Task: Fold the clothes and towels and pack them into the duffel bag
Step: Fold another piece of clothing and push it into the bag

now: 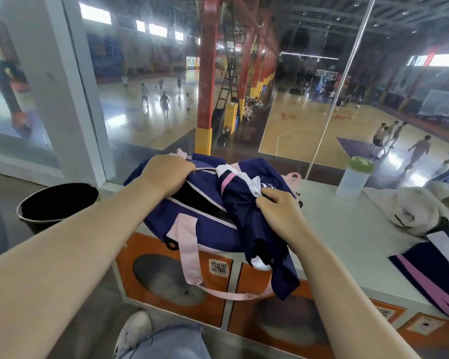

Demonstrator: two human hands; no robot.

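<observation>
I am gripping the far edge of the navy fabric duffel bag with pale pink straps [192,229] with my left hand [166,172], my fingers curling tightly over the rim beside the zip and pulling the mouth open. The bag is lying on the left end of the pale grey countertop [347,229], its pink strap hanging down over the orange cabinet fronts [176,278] on the near side. My right hand [278,206] is pinching a bunched navy garment with pink and white stripes [246,218], thumb and fingers closing on the cloth; the garment is draping over the right part of the bag, its lower end dangling past the counter edge. To the right, a translucent plastic bottle with a green lid [354,180] is standing at the far side, near a crumpled cream cloth [415,206]. Another navy garment with pink stripes [430,273] is lying at the near right. A black round bin [57,203] is sitting to the bag's left.
</observation>
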